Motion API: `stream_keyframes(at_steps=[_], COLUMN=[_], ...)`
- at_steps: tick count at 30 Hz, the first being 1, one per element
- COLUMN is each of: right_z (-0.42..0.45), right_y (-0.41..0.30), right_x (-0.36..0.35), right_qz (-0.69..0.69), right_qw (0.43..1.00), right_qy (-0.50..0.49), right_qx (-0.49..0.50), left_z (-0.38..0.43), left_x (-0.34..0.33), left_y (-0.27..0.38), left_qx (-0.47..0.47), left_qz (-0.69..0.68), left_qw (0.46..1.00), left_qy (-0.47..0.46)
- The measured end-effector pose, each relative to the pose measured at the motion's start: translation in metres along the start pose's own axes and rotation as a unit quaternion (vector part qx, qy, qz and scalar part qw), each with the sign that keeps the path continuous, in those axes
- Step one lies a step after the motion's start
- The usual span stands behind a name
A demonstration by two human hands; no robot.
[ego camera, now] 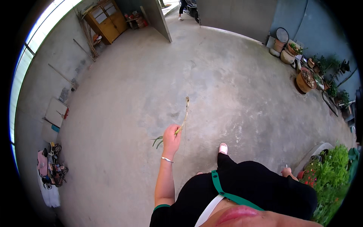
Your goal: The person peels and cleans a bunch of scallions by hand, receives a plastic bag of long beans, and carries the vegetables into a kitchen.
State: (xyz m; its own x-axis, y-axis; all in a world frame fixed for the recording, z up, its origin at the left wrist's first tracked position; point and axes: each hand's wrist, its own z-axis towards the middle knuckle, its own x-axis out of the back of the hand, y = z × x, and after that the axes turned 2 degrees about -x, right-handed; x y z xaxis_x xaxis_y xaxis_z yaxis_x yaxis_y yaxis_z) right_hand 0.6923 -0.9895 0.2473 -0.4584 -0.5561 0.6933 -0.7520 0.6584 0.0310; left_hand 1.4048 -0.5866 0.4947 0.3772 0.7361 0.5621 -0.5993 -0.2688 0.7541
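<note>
In front of my body, my left hand (171, 138) is closed around a long green onion (185, 115). Its pale stalk and root end point up and away, while the green leaves hang out on the other side of the fist. Low on the right, beside the plants, my right hand (287, 172) is closed on a small, thin, light-coloured object (286, 166), mostly hidden by the fingers; what it is cannot be told.
A grey concrete floor (127, 99) spreads around me. Flowering plants (329, 170) grow close on my right. Potted plants (306, 79) line the blue wall. A wooden cabinet (106, 22) and toy vehicles (54, 167) stand left. Beyond the metal gate (235, 17), a person's leg (181, 11) shows by a scooter.
</note>
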Motion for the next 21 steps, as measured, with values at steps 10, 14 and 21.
stream_keyframes(at_steps=[10,14,21], right_z=[-0.206,-0.3,-0.254], right_y=[-0.343,-0.445,-0.527], right_x=[-0.15,-0.175,-0.217], right_qz=[-0.158,-0.173,-0.24], right_qw=[0.823,0.781,0.788], right_qy=[-0.051,-0.165,-0.095], right_qx=[0.543,0.577,0.559], left_z=[-0.309,-0.337,-0.145], left_x=[-0.053,-0.013,-0.055], left_y=[-0.21,-0.184,-0.278], left_qx=[0.757,0.758,0.724], left_qz=[-0.058,0.083,-0.274], left_qw=[0.648,0.63,0.61], left_qy=[-0.065,-0.147,0.17])
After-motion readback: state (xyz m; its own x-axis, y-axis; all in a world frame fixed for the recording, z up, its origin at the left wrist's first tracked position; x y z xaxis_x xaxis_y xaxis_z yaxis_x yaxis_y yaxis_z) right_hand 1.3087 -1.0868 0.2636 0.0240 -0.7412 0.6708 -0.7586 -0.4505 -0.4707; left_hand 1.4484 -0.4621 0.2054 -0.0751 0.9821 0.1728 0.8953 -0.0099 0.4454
